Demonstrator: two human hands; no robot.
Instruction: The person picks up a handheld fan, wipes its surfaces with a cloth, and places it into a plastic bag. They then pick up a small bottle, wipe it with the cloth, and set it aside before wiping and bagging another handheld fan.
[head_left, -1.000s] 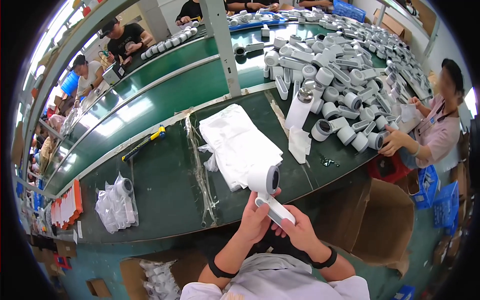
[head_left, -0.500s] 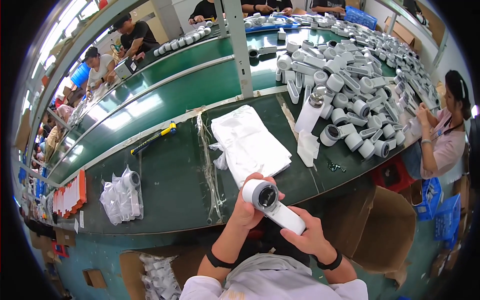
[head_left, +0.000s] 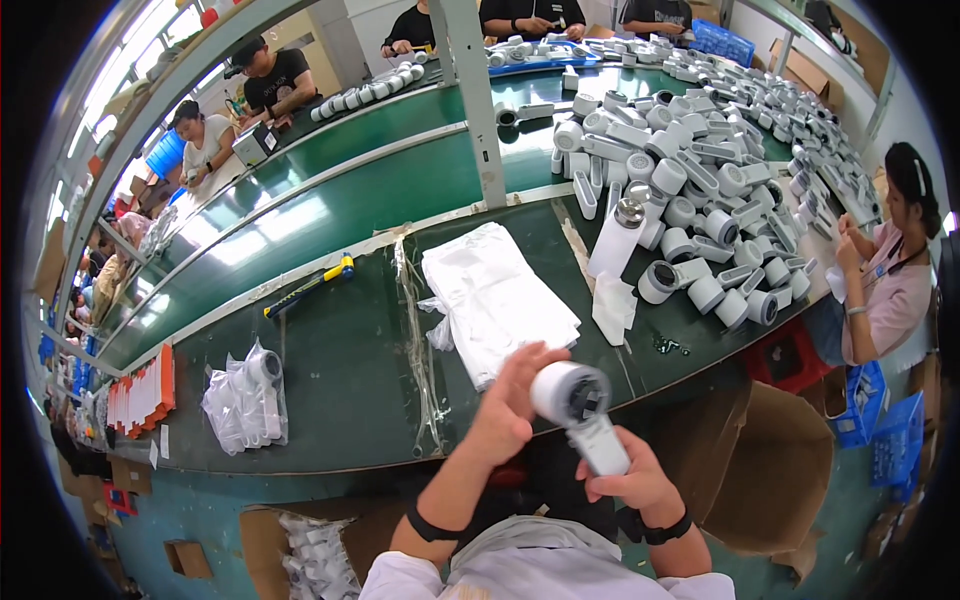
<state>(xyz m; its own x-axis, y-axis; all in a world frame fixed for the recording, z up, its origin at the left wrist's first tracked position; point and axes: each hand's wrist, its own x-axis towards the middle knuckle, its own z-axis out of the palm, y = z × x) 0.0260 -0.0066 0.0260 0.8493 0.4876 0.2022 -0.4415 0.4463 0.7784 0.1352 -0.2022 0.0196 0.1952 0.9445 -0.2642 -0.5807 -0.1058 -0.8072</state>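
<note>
In front of my body is a white handheld device (head_left: 567,393) with a drum-shaped head, a grey ring around its dark round face, and a flat handle. My right hand (head_left: 637,478) grips the lower end of that handle. My left hand (head_left: 508,410) is beside the head with its fingers stretched out; whether the fingertips touch it I cannot tell. Beyond the hands, a stack of white plastic bags (head_left: 498,300) lies on the dark green bench (head_left: 345,370). Right of the stack are a crumpled white tissue (head_left: 613,308) and a white bottle with a metal top (head_left: 616,238).
A heap of similar devices (head_left: 690,180) covers the right side. A hammer (head_left: 310,286) and bagged devices (head_left: 246,398) lie left. Cardboard boxes (head_left: 770,465) stand below the bench's front edge. A metal post (head_left: 480,120) rises beyond. A co-worker (head_left: 885,270) sits at right.
The device has turned in my right hand, its head moving right and its handle now steeper. My left hand has come off the head and its fingers have straightened.
</note>
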